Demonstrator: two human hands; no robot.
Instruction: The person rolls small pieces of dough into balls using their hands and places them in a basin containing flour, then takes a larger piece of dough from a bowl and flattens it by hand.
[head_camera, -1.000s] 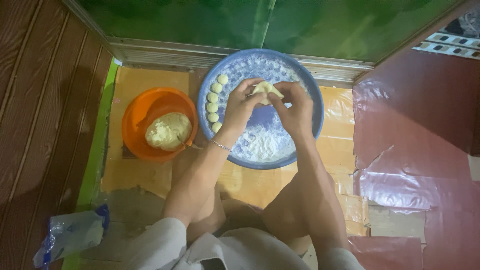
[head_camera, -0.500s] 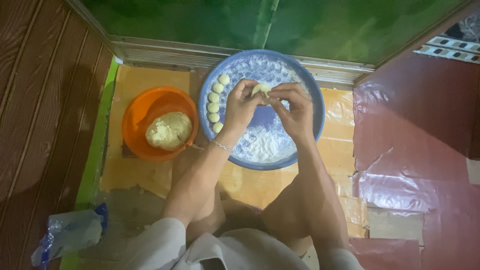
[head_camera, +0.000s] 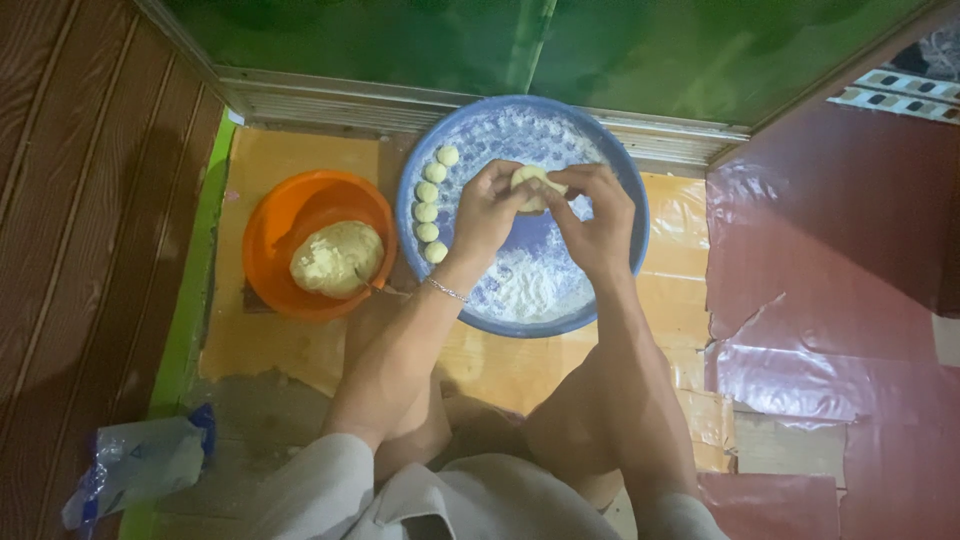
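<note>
Nearest the camera, a crumpled clear plastic bag (head_camera: 135, 465) lies on the floor at the lower left, and beyond the bent knees an orange bowl (head_camera: 290, 215) holds a big lump of dough (head_camera: 337, 259). Just past it, over the floured blue basin (head_camera: 610, 170), the left hand (head_camera: 485, 210) and right hand (head_camera: 600, 215) meet, fingers of both pinching a small dough piece (head_camera: 530, 183) between them. A row of little dough balls (head_camera: 430, 205) lines the basin's left rim
</note>
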